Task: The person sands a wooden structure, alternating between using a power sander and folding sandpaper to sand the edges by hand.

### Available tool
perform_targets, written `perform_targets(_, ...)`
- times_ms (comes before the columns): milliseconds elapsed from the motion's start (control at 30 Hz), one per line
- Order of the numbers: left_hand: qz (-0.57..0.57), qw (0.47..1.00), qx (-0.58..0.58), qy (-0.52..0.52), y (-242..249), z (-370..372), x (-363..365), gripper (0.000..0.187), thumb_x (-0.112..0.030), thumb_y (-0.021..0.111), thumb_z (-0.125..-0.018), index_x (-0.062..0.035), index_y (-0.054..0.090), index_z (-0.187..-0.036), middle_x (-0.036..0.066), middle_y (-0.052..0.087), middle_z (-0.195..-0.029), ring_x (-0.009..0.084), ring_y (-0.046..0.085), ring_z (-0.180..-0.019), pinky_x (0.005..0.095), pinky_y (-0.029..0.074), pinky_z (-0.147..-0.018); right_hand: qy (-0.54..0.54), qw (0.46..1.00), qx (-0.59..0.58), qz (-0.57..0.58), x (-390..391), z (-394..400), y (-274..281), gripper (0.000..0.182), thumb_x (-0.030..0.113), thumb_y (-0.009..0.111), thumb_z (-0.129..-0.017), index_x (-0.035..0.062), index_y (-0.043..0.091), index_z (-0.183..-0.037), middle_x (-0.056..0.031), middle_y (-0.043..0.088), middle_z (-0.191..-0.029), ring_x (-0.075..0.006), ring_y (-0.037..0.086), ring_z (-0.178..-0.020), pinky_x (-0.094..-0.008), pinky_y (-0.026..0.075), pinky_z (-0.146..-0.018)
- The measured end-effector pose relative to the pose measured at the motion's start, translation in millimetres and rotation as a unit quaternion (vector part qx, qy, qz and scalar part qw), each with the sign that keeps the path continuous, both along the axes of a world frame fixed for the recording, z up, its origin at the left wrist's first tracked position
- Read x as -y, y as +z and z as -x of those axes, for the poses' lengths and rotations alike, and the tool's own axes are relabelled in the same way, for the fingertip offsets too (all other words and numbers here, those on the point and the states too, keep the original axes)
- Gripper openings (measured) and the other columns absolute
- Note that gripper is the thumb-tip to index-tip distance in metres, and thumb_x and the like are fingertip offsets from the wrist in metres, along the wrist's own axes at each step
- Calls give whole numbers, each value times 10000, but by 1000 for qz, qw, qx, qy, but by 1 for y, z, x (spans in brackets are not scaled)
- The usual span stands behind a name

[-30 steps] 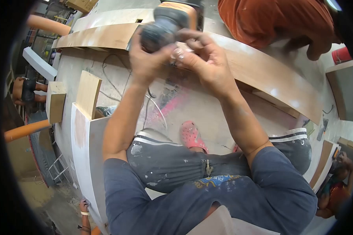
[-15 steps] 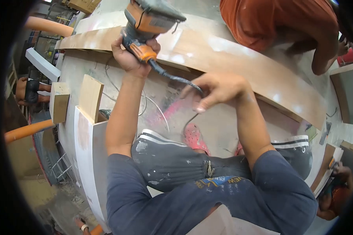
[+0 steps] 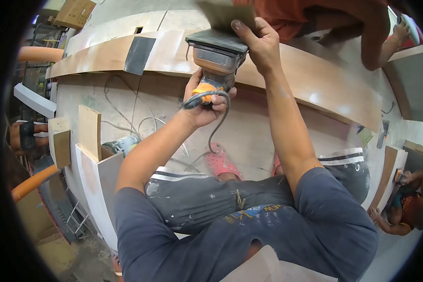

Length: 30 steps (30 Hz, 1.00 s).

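Has brought one sander (image 3: 216,58) nearer the lap since the earlier frame, and has raised the right hand (image 3: 264,47) from beside the cord to the pad (image 3: 217,40). Grips the sander from below in the left hand (image 3: 203,105), fingers closed around its narrow part, with body and pad just beyond that hand. Pinches one brown sheet (image 3: 225,16), partly blurred, between thumb and fingers of the right hand, at the pad's far side. Shows one cord (image 3: 227,110) looping by the left hand and hanging below it. Farther out, beyond the left hand, shows one curved board (image 3: 315,89) with one dark sheet (image 3: 140,55) on it, left of that hand. Below the hands, shows two pink clogs (image 3: 220,162). Beyond the right hand, shows one co-worker (image 3: 286,21) in orange, close to the board.
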<state>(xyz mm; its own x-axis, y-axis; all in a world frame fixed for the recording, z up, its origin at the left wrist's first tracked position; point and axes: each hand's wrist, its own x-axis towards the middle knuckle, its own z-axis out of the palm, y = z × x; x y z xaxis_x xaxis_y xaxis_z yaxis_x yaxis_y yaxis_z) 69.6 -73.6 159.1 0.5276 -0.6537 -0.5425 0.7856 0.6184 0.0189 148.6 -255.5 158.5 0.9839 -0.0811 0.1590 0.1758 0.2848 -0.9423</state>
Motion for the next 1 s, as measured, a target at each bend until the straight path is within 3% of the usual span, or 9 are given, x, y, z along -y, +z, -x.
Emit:
perform_targets(133, 0, 1000, 21, -4, -23, -4, -1, 571, -565, 472, -938, -45, 547, -1162, 163, 585, -960, 53, 448, -509, 196, 358, -463, 115, 988, -27, 100, 12, -6, -8, 446, 318, 814, -773, 14, 693, -1075, -109, 715, -923, -121, 642, -848, -252, 504, -765)
perform_targets(300, -186, 967, 82, -152, -11, -18, -1, 684, -663, 417, -917, -15, 608, -1022, 148, 638, -857, 103, 503, -478, 231, 408, -459, 155, 955, -25, 250, 20, -20, -10, 434, 134, 789, -736, 19, 678, -1139, -98, 730, -965, -112, 655, -824, -259, 524, -730)
perform_targets(400, -509, 764, 261, -297, -2, -39, -28, 784, -692, 581, -825, 63, 608, -1036, 174, 656, -807, 147, 551, -433, 276, 446, -430, 211, 947, -54, 237, 27, -23, -1, 409, 56, 766, -753, 24, 679, -1151, -80, 733, -969, -98, 648, -801, -250, 525, -707)
perform_targets(467, -691, 523, 479, -136, -5, -61, -42, 873, -517, 844, -664, 93, 513, -1195, 215, 633, -1054, 217, 657, -861, 352, 540, -754, 225, 932, -29, 282, 29, -29, 3, 411, 27, 755, -767, 30, 677, -1170, -84, 733, -981, -94, 642, -806, -251, 526, -719)
perform_targets(500, -691, 495, 512, -124, -1, -79, -44, 963, -440, 894, -607, 90, 447, -1276, 201, 601, -1144, 232, 598, -1062, 372, 484, -917, 233, 932, -21, 276, 28, -31, 1, 414, 29, 757, -766, 32, 676, -1173, -86, 732, -983, -95, 641, -811, -253, 525, -727)
perform_targets(533, -624, 501, 599, -16, -8, -93, -39, 887, -368, 888, -637, 67, 478, -1293, 172, 623, -1144, 217, 594, -1075, 356, 464, -943, 241, 932, -10, 271, 27, -34, -2, 418, 31, 758, -765, 34, 676, -1175, -89, 732, -985, -96, 641, -816, -255, 524, -734)
perform_targets(667, -413, 665, 595, -181, -1, -139, -23, 482, -191, 816, -753, 5, 645, -1158, 101, 692, -1035, 181, 638, -961, 311, 492, -883, 298, 869, 41, 393, 32, -57, 9, 398, 150, 753, -808, 38, 673, -1181, -95, 722, -1039, -140, 649, -905, -300, 510, -835)
perform_targets(833, -476, 603, 629, -120, -2, -129, -19, 347, -128, 717, -867, -10, 656, -1187, 72, 703, -967, 117, 647, -871, 266, 520, -779, 306, 854, -148, 395, 47, -61, 34, 394, 320, 718, -873, 30, 694, -1138, -74, 720, -1022, -183, 653, -941, -301, 501, -850)
perform_targets(1000, -500, 554, 653, -130, 7, -127, -25, 336, -207, 682, -908, -52, 667, -1206, 68, 706, -1064, 119, 634, -968, 257, 499, -850, 237, 850, 23, 470, 37, -51, 14, 342, 230, 696, -888, 9, 668, -1148, -134, 718, -982, -224, 681, -847, -330, 524, -771)
